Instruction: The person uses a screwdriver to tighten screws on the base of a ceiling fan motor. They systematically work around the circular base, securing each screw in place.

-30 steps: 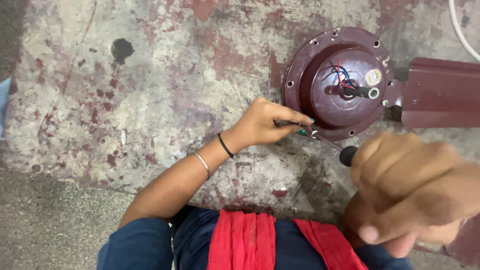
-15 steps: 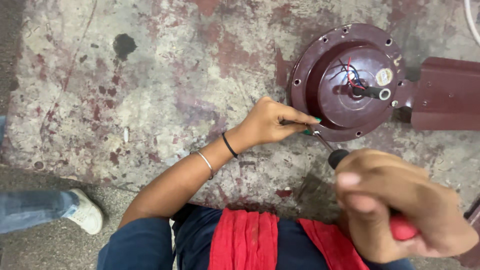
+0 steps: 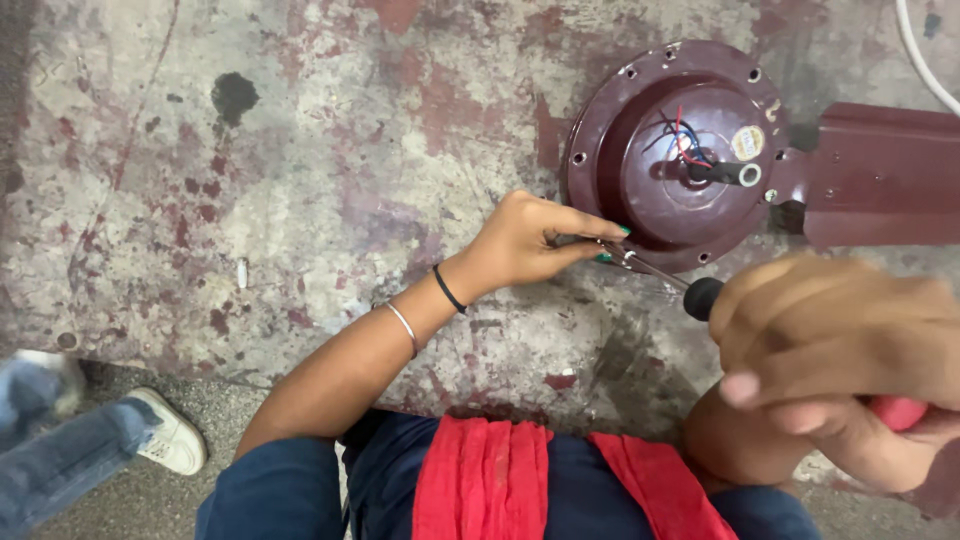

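Near the bench's far right corner I see the maroon fan motor housing [image 3: 690, 150], its blade [image 3: 885, 175] cut off. My left hand [image 3: 535, 240] pinches the screwdriver [image 3: 660, 275] shaft at the housing's rim; my right hand [image 3: 840, 360], blurred, wraps its handle. Since before, a shoe [image 3: 165, 430] has entered nearer at the bench's front left.

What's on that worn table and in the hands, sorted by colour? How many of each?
Maroon: 2, the fan motor housing and fan blade.
Red and black: 1, the screwdriver, gripped by the right hand, its tip steadied by the left hand.
White: 1, the cable.
Total: 4
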